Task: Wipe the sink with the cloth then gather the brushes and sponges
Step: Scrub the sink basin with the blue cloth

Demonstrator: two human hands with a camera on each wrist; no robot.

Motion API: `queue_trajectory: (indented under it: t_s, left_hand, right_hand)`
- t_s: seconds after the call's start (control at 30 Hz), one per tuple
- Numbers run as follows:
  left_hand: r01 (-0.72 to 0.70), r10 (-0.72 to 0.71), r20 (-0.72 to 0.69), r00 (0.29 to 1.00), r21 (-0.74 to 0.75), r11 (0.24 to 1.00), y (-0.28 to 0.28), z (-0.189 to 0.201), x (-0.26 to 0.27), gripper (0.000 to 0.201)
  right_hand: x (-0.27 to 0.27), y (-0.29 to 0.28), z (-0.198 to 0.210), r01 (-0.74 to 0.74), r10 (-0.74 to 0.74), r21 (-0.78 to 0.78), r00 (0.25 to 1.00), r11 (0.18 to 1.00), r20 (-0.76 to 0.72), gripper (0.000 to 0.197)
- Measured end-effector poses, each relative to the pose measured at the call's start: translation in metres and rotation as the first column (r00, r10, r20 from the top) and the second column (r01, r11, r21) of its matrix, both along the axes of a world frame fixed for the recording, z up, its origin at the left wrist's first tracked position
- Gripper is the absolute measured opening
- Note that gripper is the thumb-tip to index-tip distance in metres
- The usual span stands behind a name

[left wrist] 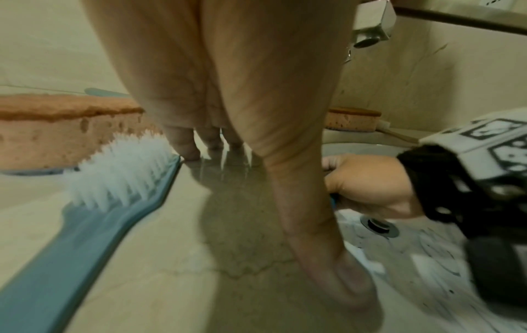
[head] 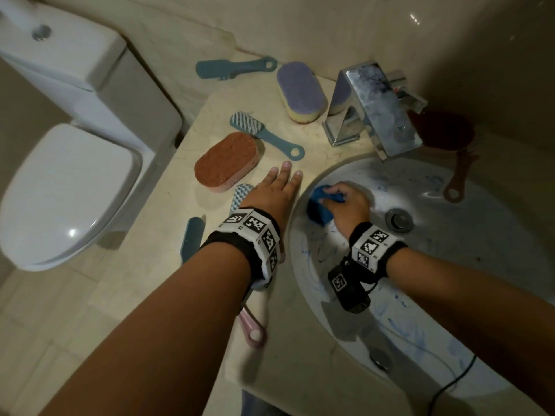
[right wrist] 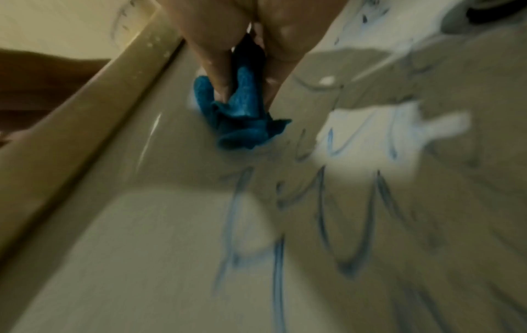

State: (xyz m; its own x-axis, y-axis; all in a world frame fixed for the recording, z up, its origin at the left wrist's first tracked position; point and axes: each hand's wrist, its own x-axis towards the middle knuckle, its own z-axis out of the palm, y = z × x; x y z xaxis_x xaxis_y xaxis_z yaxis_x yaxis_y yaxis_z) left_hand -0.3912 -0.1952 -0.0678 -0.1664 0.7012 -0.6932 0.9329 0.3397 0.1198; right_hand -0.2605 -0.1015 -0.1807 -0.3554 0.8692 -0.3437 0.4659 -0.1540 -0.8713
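My right hand [head: 345, 199] grips a bunched blue cloth [head: 319, 205] [right wrist: 239, 112] and presses it on the left inner wall of the white sink [head: 450, 265], which is streaked with blue marks. My left hand [head: 279, 187] [left wrist: 205, 139] rests flat on the beige counter beside the basin, fingers straight. On the counter lie an orange sponge [head: 226, 162] [left wrist: 65, 133], a purple-and-yellow sponge [head: 301, 91], and teal brushes [head: 265, 135], [head: 234, 67], [head: 210, 223] [left wrist: 94, 202]. A pink brush handle [head: 253, 330] shows under my left forearm.
A chrome faucet [head: 378, 109] stands behind the basin. A dark red sponge [head: 444, 130] and a brown brush [head: 458, 178] lie at the basin's far right rim. The drain [head: 399, 220] sits mid-basin. A white toilet [head: 66, 190] stands to the left of the counter.
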Motion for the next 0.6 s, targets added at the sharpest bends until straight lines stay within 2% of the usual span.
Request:
queue_trajectory:
  t_s: [0.07,0.13,0.2,0.3,0.33,0.47,0.5,0.53,0.6]
  left_hand:
    - [-0.013,0.013,0.010,1.000,0.008,1.000,0.001,0.000,0.000,0.141]
    - [-0.032,0.032,0.020,0.999,0.021,0.999,0.001,0.001,0.001,0.134]
    - [-0.034,0.034,0.011,0.999,0.022,0.999,0.001,0.000,0.001,0.132]
    - [-0.027,0.027,-0.006,1.000,0.006,1.000,0.002,0.002,0.003,0.135]
    - [-0.022,0.022,-0.011,1.000,0.002,1.000,0.003,0.002,0.003,0.136]
    - [-0.029,0.029,-0.013,0.999,-0.009,1.000,0.003,0.004,0.004,0.141]
    - [-0.027,0.027,-0.013,1.000,-0.011,1.000,0.004,0.004,0.004,0.142]
    - [-0.022,0.022,-0.016,1.000,-0.012,1.000,0.004,0.003,0.004,0.143]
    - [-0.014,0.014,-0.026,1.000,-0.005,1.000,0.002,0.003,0.004,0.139]
  right_hand:
    - [0.003,0.025,0.001,0.092,-0.091,-0.009,0.994,0.996,0.068,0.014]
    - [0.002,0.034,0.000,0.162,-0.159,-0.049,0.985,0.986,0.063,0.013]
    - [-0.002,0.017,0.003,0.120,-0.119,-0.066,0.992,0.990,0.029,0.015]
    - [-0.002,-0.015,0.005,-0.020,0.022,-0.082,0.999,0.996,0.024,0.024]
    - [-0.001,-0.016,0.005,-0.016,0.016,-0.100,1.000,0.995,-0.001,0.026]
    - [-0.002,0.017,0.011,0.207,-0.227,-0.181,0.969,0.962,-0.099,0.021]
    - [-0.003,0.021,0.010,0.227,-0.248,-0.174,0.962,0.958,-0.109,0.020]
    - [-0.003,0.018,0.009,0.214,-0.231,-0.156,0.967,0.964,-0.106,0.019]
    - [-0.003,-0.001,0.006,0.070,-0.072,-0.089,0.997,0.994,-0.022,0.017]
